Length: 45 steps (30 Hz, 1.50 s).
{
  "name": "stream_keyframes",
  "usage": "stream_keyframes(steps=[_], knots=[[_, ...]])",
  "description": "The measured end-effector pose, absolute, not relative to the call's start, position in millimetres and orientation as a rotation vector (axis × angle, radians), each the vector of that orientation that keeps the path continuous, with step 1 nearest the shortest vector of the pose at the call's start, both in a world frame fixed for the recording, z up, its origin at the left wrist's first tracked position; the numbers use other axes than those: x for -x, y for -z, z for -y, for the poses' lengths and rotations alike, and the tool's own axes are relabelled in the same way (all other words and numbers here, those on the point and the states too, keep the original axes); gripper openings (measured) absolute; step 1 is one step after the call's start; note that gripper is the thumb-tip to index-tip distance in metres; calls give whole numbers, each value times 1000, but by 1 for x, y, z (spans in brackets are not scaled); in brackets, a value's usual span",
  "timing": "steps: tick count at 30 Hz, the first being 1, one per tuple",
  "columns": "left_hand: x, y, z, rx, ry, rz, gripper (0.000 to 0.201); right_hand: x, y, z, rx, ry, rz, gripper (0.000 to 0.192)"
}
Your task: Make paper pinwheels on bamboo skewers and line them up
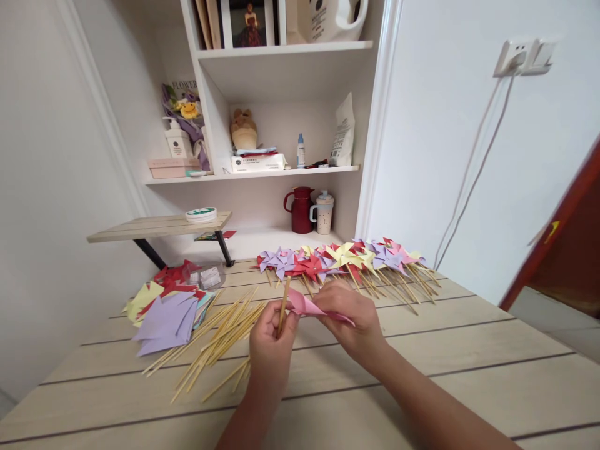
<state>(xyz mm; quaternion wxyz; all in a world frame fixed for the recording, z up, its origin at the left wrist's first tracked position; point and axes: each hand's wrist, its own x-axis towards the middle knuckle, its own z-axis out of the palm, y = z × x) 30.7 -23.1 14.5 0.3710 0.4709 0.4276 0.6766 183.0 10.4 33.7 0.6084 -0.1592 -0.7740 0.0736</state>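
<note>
Up close, left hand (269, 334) pinches a wooden stick (284, 306), right hand (349, 319) pinches pink paper (304, 305); bouquet wrap (184, 87) reads "FLOWER".

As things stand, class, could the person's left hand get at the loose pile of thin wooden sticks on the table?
Probably yes: the pile of thin wooden sticks lies just beside the left hand, nothing between, though that hand already holds one wooden stick.

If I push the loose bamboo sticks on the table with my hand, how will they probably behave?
The bamboo sticks look thin, round and light, so they would probably roll and scatter across the smooth wooden table. They lie crossed in a loose pile, so a push likely moves several together. They appear stiff, but might snap if bent.
</note>
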Motion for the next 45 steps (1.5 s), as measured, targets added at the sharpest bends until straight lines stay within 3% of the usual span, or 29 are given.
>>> stream_keyframes(steps=[5,11,24,45], knots=[[-26,-15,26,-1114,-1679,-986,35,-190,-39,-9,261,130,1819,22],[-19,-24,27,-1077,-1737,-918,45,-191,-40,-9,284,97,1830,21],[-4,-10,19,-1764,-1649,-1138,31,-189,-40,-8,255,-77,1898,16],[-5,-15,24,-1801,-1745,-1150,23,-189,-41,-4,302,-124,1803,15]])
